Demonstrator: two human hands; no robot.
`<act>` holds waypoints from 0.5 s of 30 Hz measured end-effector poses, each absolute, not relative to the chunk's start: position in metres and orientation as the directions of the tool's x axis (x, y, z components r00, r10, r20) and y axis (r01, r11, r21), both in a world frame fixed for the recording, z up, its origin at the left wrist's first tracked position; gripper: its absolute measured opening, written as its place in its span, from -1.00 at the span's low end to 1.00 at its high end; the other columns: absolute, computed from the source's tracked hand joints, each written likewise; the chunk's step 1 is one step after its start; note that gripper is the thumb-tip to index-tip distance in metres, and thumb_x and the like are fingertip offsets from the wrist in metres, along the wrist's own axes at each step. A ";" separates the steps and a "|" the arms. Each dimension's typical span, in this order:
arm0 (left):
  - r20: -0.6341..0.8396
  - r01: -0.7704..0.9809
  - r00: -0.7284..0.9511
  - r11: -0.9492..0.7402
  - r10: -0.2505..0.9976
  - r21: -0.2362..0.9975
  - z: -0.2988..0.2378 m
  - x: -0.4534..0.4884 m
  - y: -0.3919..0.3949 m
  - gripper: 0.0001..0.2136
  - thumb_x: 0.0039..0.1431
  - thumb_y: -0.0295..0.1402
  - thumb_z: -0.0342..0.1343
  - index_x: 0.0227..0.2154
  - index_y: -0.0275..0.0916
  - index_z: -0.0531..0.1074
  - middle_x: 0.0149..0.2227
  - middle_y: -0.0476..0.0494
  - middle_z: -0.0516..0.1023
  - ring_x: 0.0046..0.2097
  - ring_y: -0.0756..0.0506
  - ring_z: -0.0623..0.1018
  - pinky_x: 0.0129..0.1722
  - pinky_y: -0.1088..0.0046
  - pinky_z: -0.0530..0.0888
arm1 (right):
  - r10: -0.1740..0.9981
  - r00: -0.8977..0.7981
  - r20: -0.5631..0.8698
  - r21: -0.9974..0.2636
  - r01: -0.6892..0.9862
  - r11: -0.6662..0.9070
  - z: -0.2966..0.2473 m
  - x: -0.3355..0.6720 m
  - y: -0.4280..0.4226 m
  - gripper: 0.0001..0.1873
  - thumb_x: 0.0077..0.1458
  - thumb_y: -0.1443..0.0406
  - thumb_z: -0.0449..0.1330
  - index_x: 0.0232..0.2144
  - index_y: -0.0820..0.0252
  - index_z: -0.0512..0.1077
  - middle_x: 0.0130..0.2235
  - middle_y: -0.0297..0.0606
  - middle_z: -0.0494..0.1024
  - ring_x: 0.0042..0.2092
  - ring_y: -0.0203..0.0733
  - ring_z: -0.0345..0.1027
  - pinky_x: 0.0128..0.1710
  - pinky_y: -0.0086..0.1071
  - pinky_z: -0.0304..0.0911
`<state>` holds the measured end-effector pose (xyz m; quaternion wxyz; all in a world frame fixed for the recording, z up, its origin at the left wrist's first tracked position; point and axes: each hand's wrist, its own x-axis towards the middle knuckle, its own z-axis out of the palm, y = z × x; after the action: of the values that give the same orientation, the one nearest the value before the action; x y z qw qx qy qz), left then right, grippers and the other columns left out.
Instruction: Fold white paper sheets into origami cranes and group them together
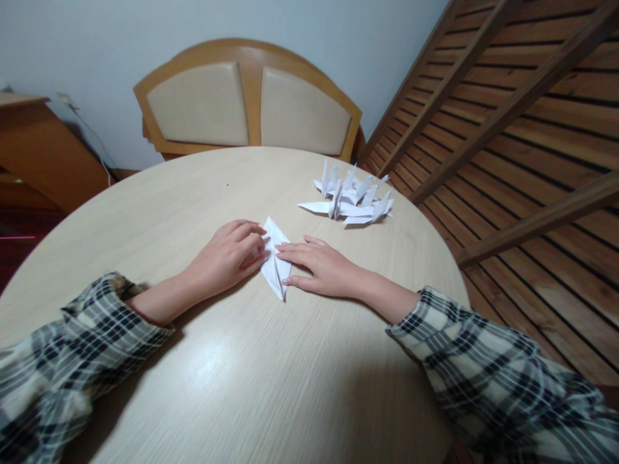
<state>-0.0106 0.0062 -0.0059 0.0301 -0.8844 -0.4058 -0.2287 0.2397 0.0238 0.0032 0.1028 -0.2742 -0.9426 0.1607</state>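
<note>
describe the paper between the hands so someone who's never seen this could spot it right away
On the round, pale table, look between the left hand and the right hand. The folded white paper there is a long diamond with a line down its middle. Unlike the paper birds clustered toward the far right edge, it lies nearly flat.

Dressed in loose plaid sleeves (99, 345), checked in black, grey and cream, crossed thinly with white. Finished with wide cuffs (409, 316), stopping well short of the bare left hand (232, 251) and equally bare right hand (324, 266).
</note>
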 end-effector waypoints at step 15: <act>0.287 0.628 0.618 -0.679 0.732 0.380 -0.004 0.000 -0.011 -0.82 0.38 -0.21 0.02 -0.18 -0.22 0.40 -0.07 -0.27 0.50 -0.08 -0.19 0.53 -0.08 0.21 0.53 | 0.537 -0.834 0.128 -0.357 0.467 0.809 0.003 0.240 0.022 -0.47 0.29 0.14 0.20 0.25 0.10 0.35 0.33 -0.07 0.35 0.36 -0.01 0.20 0.38 0.15 -0.10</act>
<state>-0.0004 -0.0113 -0.0044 -0.1221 -0.8910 -0.3816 -0.2135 0.2398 0.0221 0.0033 0.1120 -0.2658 -0.9444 0.1577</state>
